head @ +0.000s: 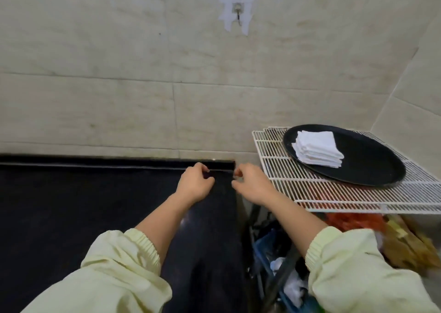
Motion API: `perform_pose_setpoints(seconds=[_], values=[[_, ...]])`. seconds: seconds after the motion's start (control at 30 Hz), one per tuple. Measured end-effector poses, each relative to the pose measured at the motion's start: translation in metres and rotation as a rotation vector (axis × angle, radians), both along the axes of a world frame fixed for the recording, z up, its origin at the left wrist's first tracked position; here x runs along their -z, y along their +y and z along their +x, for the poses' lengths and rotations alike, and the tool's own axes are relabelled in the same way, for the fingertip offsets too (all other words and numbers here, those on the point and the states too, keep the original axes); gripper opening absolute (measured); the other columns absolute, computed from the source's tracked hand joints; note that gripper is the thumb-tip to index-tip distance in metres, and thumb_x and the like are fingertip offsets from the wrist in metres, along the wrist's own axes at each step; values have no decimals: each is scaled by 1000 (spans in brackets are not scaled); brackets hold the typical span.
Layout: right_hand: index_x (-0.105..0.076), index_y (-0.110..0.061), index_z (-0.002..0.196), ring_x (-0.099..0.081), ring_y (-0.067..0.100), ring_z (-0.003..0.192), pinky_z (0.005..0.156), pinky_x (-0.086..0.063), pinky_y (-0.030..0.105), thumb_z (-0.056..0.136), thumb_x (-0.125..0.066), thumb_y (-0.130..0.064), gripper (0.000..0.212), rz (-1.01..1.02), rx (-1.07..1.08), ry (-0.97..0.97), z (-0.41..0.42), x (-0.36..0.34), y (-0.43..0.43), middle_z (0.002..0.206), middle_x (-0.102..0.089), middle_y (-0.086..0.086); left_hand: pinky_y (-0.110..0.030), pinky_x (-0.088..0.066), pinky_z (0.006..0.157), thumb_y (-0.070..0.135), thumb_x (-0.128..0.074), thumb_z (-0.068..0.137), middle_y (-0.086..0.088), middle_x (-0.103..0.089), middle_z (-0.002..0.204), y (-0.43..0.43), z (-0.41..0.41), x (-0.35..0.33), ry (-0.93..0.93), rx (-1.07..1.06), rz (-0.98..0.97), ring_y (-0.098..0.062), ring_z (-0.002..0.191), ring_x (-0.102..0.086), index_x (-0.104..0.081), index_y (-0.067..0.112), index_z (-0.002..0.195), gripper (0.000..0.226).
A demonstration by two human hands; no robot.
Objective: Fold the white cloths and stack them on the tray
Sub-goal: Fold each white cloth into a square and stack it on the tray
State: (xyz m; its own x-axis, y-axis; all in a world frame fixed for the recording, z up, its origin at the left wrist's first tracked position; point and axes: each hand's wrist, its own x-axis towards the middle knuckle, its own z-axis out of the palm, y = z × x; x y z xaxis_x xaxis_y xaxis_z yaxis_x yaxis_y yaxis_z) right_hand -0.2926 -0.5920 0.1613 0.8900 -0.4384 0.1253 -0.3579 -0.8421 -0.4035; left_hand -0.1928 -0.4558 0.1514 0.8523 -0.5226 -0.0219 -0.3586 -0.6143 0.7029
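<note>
White cloths [318, 151] stacked on tray [372, 168]; left hand [195, 185] and right hand [251, 185] clenched empty over dark counter [71, 205] below tiled wall [95, 97].

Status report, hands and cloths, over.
Left hand, right hand: curled over counter, holding nothing. Cloths folded, stacked on tray, on wire rack. Nothing in the way.

— We see white cloths [318, 151] on a black tray [372, 169], don't we?
— We do, and the rack [334, 194] beneath is white, a grid of thin wires.
— Our sleeves [119, 265] are pale yellow, the counter [71, 205] black.
— And we face beige wall tiles [95, 109], faintly veined.
</note>
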Motion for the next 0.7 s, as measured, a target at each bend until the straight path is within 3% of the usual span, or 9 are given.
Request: perform_pose_setpoints(seconds=[0.37, 0.7], values=[[-57, -12, 115, -51, 29, 113, 92, -47, 38, 91, -56, -29, 30, -113, -366, 190, 80, 48, 175, 121, -55, 10, -37, -46, 93, 29, -56, 89, -12, -52, 128, 208, 27, 52, 37, -296, 174, -30, 114, -52, -50, 15, 127, 41], [-55, -12, 117, -49, 29, 112, 92, -46, 41, 92, -55, -29, 30, -33, -489, 257, 175, 77, 360, 123, -52, 9, -39, -44, 98, 30, -55, 90, -12, -51, 129, 404, 93, 77, 51, -465, 233, -30, 119, -50, -52, 15, 126, 39]])
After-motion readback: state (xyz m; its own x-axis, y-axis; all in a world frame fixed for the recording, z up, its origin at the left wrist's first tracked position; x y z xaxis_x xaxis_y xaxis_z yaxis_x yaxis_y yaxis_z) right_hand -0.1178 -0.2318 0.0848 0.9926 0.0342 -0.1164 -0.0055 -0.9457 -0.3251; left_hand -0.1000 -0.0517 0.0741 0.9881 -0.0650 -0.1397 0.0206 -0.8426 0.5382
